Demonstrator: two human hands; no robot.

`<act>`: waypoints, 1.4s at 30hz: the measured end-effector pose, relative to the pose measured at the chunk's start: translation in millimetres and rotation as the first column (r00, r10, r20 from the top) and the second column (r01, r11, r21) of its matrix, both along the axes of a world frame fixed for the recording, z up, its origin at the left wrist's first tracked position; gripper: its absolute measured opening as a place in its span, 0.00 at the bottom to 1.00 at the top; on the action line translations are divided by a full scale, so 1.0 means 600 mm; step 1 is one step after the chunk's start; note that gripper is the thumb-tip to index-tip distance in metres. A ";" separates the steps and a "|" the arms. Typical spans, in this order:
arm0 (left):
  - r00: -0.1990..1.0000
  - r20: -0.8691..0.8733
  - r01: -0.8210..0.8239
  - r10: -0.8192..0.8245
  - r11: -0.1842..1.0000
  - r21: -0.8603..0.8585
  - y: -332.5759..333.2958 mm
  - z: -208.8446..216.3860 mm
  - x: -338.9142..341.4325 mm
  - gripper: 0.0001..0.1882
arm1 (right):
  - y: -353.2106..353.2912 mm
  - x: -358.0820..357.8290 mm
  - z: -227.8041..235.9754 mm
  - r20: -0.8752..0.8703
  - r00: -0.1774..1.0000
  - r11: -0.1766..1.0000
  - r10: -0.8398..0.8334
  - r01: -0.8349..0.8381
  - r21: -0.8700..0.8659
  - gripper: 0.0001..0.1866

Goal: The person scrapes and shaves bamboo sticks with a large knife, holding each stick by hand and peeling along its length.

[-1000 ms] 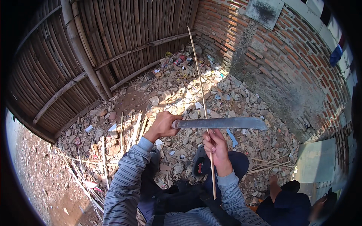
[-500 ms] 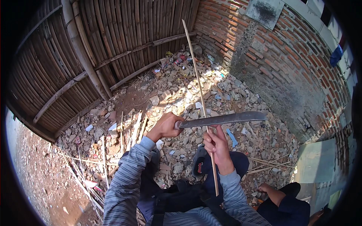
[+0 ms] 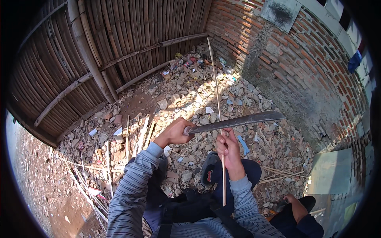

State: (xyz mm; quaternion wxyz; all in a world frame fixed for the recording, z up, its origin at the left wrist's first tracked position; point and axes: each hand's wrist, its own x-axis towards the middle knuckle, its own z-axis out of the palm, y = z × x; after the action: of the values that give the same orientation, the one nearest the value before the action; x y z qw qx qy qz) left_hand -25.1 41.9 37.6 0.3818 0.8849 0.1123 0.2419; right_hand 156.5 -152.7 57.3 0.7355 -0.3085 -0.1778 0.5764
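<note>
My left hand is closed round the handle of a machete, whose long dark blade reaches out to the right. The blade crosses over a long thin bamboo strip just above my right hand. Fingers of that right hand are wrapped round the strip and come close under the blade; whether they touch it I cannot tell. The strip runs from near my lap up toward the far corner, its upper end tapering to a point.
Rubble covers the ground. Loose bamboo strips lie at the left, more cut strips at the right. A bamboo fence and a brick wall meet at the back. Another person's arm shows at lower right.
The bamboo strip has slid down toward me and its upper end has swung to the right. The machete's tip has risen slightly. Both hands keep their grip.
</note>
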 end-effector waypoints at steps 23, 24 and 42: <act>0.995 -0.101 -0.003 0.000 1.000 -0.026 0.018 -0.032 0.008 0.07 | -0.031 -0.040 0.033 0.108 0.984 0.982 0.142 -0.126 -0.139 0.12; 0.994 -0.103 -0.018 0.018 1.000 -0.001 0.016 -0.037 0.008 0.07 | -0.035 -0.042 0.033 0.126 0.984 0.981 0.124 -0.102 -0.167 0.12; 0.988 -0.143 -0.051 0.058 0.997 0.052 -0.003 -0.041 0.023 0.12 | -0.024 -0.038 0.026 0.054 0.998 0.992 0.017 -0.010 -0.125 0.10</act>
State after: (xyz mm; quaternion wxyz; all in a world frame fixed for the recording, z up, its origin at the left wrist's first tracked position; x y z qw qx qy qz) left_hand -11.0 39.9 12.7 0.3446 0.9056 0.1580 0.1901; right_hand 133.9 -167.2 73.1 0.7058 -0.3686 -0.1637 0.5824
